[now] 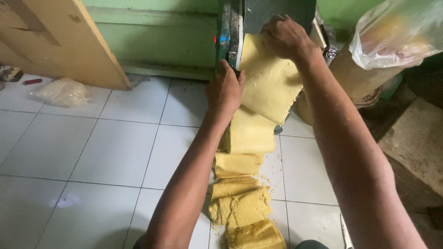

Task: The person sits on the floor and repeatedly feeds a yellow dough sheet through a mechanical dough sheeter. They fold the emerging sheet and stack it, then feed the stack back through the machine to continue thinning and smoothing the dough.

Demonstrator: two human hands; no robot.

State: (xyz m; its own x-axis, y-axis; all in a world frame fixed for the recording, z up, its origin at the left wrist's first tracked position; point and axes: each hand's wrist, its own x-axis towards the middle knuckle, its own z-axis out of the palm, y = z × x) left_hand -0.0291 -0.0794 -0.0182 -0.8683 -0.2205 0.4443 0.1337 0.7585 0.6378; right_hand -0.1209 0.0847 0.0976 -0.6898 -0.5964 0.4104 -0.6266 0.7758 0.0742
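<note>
Both hands were up at the top centre of the frame, on a yellow dough sheet [270, 80] hanging out of a dark metal machine [258, 14]. The left hand [224, 90] was closed round the sheet's left edge, thumb side toward the machine frame, w/ the fingers curled over the dough. The right hand [286, 37] lay knuckles-up at the sheet's top edge, right where it left the machine; fingers bent over the dough, but whether it pinched or just pressed couldn't be told. Below, the sheet ran down the middle of the frame & folded into a stack of dough [242, 203] on the white tile floor [92, 147], w/ crumbs beside it.

Risks, as a judgement: the right fingertips sat v. close to the machine's mouth, so a slip could put them against moving parts. The sheet looked soft and cracked at the edges, so an uneven pull might tear it. Dough on the bare floor could pick up dirt. A plastic bag [397, 32] hung at upper right, clear of the work.
</note>
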